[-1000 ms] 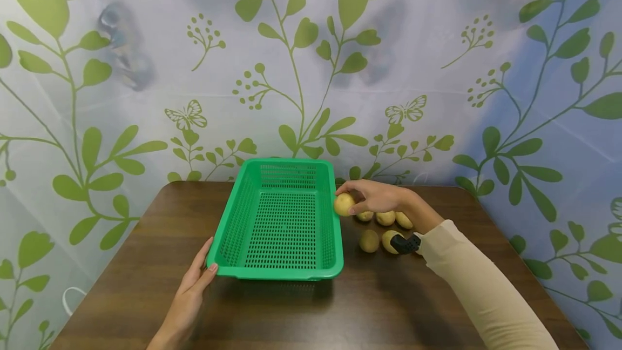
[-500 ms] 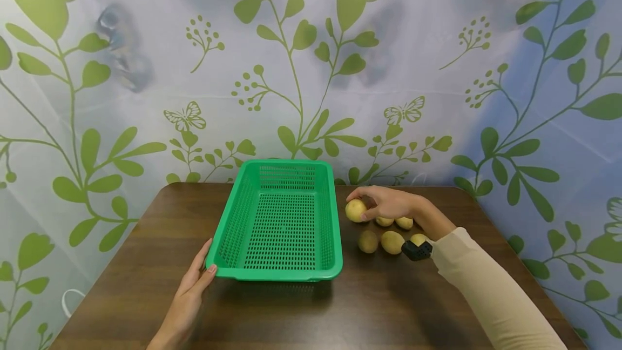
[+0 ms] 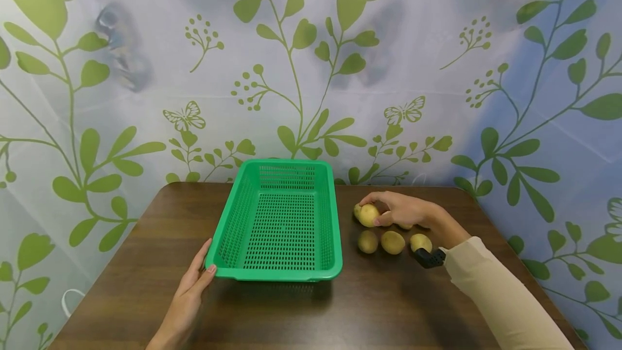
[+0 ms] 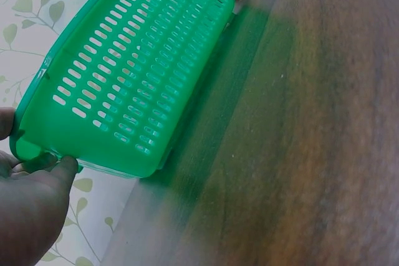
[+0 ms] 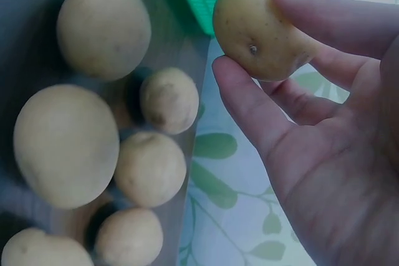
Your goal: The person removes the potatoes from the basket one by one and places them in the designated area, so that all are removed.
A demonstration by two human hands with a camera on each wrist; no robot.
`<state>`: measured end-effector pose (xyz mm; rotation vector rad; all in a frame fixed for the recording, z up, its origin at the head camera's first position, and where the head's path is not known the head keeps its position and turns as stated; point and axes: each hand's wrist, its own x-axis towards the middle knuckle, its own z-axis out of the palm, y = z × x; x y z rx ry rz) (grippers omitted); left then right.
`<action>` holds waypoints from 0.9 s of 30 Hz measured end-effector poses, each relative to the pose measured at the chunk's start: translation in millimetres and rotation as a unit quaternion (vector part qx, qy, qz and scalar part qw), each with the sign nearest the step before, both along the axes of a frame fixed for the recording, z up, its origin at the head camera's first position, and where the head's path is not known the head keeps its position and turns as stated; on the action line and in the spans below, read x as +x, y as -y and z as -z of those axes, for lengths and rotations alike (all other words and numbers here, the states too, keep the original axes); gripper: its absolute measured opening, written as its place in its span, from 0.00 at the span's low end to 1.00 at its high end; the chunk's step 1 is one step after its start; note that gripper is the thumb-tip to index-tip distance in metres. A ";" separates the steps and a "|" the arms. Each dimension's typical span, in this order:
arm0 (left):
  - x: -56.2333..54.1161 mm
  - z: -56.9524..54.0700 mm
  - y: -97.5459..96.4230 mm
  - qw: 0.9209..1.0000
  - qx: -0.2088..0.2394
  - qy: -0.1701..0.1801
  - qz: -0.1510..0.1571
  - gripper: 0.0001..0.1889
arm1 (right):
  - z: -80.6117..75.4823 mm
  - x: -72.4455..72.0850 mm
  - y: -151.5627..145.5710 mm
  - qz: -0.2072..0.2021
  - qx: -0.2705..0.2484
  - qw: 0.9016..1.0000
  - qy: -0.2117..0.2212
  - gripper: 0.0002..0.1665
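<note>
My left hand grips the near left corner of a green plastic basket; in the left wrist view its thumb and fingers pinch the rim. The basket has slotted walls and floor and appears tilted, its near end off the wood. My right hand pinches a round yellow potato between thumb and fingers, to the right of the basket. The right wrist view shows this held potato apart from several others. Those potatoes lie in two rows under and in front of the hand, the back row partly hidden.
Everything stands on a dark brown wooden table. A curtain with green leaves and butterflies hangs right behind its back edge. A black wrist device sits at my right cuff, over the front row's right end.
My right hand has moved right, away from the basket's right rim, with the potato still pinched, uncovering more of the front row. My left hand and the basket stay where they were.
</note>
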<state>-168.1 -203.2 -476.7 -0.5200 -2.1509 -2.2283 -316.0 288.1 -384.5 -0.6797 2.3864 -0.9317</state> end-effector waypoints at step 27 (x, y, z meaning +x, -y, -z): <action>0.1 -0.1 0.0 1.000 0.014 -0.001 0.012 0.32 | 17.1 23.4 -55.7 -0.005 -0.033 0.999 -0.038 0.31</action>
